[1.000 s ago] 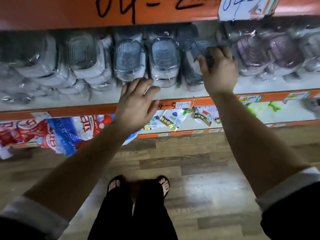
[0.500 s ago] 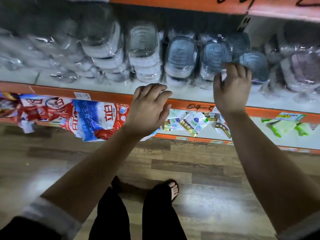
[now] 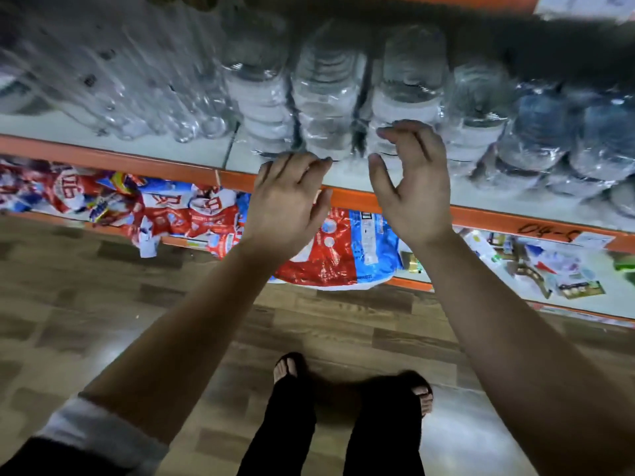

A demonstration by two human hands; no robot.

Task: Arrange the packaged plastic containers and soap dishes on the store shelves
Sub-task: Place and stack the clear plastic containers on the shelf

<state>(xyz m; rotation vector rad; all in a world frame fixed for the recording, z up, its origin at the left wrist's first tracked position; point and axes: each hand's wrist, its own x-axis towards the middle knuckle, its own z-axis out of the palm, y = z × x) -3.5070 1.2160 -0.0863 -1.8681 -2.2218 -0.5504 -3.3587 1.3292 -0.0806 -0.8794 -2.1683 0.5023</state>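
Stacks of plastic-wrapped clear containers [image 3: 326,108] stand in a row on the white shelf with an orange front edge [image 3: 144,159]. Bluish wrapped stacks [image 3: 539,132] sit further right. My left hand [image 3: 288,201] hovers at the shelf's front edge just below the clear stacks, fingers loosely bent, holding nothing. My right hand [image 3: 409,180] is raised in front of a clear stack [image 3: 409,94], thumb and fingers spread apart in a wide curve, empty. The picture is blurred by motion.
Loose crumpled clear packs [image 3: 144,108] lie at the shelf's left. The lower shelf holds red and blue bags [image 3: 330,255] and small packets [image 3: 556,269]. Below is wooden floor [image 3: 103,304], with my legs and sandalled feet [image 3: 343,407].
My right hand let go of the bluish stack and moved left to the clear stacks. The view and both hands shifted left along the shelf.
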